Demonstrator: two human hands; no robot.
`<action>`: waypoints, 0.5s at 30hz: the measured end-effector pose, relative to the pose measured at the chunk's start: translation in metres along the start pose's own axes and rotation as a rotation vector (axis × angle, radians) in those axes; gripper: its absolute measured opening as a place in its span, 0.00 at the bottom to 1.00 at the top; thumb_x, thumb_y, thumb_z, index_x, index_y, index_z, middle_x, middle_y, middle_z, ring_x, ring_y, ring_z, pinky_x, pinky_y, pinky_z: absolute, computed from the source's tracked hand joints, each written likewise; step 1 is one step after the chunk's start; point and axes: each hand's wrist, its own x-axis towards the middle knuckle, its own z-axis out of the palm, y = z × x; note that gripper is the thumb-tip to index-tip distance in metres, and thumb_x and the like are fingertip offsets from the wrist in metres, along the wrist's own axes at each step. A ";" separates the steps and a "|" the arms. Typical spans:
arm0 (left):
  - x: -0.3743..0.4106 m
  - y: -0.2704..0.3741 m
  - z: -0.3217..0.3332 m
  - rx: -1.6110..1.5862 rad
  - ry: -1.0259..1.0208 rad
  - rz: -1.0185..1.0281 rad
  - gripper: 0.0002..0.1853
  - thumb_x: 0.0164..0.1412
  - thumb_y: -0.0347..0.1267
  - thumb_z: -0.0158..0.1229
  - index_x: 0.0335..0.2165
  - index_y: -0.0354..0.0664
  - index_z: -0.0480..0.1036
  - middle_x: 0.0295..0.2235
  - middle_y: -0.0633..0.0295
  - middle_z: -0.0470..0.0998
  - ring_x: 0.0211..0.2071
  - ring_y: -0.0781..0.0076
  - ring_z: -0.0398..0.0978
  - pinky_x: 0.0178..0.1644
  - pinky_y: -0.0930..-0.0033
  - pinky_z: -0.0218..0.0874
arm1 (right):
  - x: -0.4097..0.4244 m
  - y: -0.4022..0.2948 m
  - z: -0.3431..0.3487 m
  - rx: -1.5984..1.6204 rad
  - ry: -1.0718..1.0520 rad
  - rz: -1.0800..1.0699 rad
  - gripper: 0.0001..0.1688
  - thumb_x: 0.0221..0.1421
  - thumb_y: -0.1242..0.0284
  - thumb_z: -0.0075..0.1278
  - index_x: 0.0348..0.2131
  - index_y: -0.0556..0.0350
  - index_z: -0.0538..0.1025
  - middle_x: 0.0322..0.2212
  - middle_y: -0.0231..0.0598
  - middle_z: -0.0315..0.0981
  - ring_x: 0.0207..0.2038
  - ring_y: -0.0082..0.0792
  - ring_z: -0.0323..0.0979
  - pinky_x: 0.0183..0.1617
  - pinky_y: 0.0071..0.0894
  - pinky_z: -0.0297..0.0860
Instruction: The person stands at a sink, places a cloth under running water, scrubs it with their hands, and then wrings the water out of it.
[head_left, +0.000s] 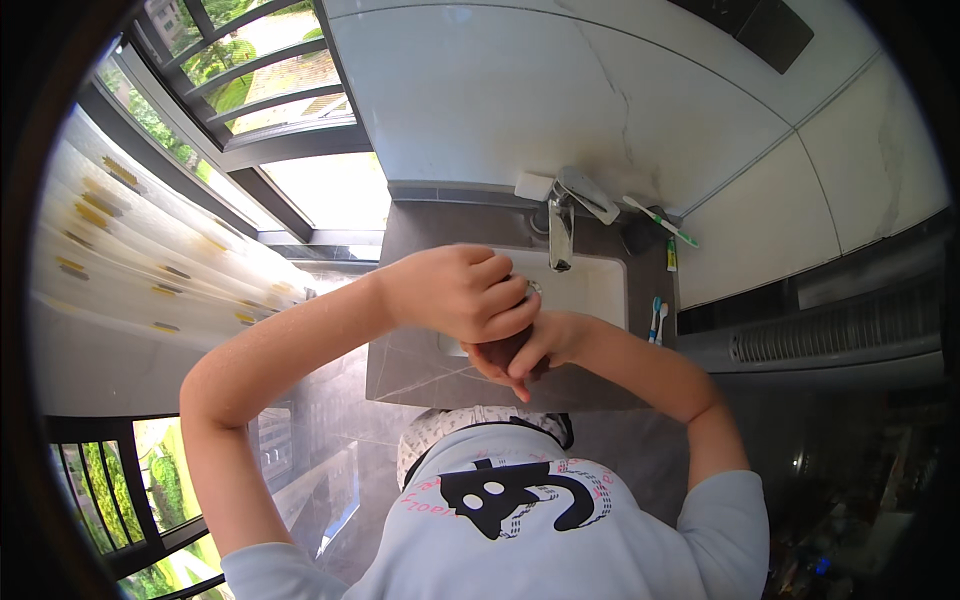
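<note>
My left hand is curled with its knuckles up, over the front part of a white rectangular sink basin. Against it, from the right, comes my right hand, its fingers pointing toward me and partly spread. The two hands touch. Between them is a dark reddish-brown patch; whether it is an object or a shaded palm I cannot tell. The left hand's inside is hidden. Beyond the hands stands a chrome single-lever faucet, its spout over the basin, with no water plainly visible from it.
A dark cup stands behind the basin, with a green-and-white toothbrush by it. A small tube and two toothbrushes lie on the grey stone counter. A patterned curtain hangs by the windows at left.
</note>
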 end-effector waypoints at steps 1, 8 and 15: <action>-0.003 0.002 0.000 0.004 -0.085 -0.010 0.11 0.40 0.33 0.54 0.26 0.40 0.68 0.20 0.65 0.67 0.19 0.72 0.66 0.20 0.77 0.60 | 0.001 -0.002 -0.001 -0.061 0.083 0.034 0.20 0.33 0.79 0.55 0.32 0.60 0.67 0.19 0.36 0.63 0.18 0.24 0.64 0.18 0.19 0.65; -0.046 0.026 0.090 0.180 -0.503 -0.301 0.06 0.37 0.30 0.53 0.17 0.42 0.65 0.15 0.67 0.68 0.15 0.74 0.67 0.15 0.77 0.56 | 0.023 0.037 -0.095 -0.903 0.658 0.168 0.15 0.30 0.77 0.55 0.26 0.57 0.71 0.19 0.37 0.70 0.19 0.29 0.69 0.21 0.30 0.64; -0.079 0.059 0.200 0.047 -0.690 -1.063 0.06 0.38 0.27 0.56 0.21 0.42 0.68 0.20 0.63 0.74 0.22 0.69 0.73 0.20 0.70 0.63 | 0.039 0.084 -0.155 -1.411 1.178 0.014 0.15 0.36 0.73 0.49 0.31 0.51 0.72 0.26 0.47 0.72 0.31 0.52 0.69 0.32 0.44 0.65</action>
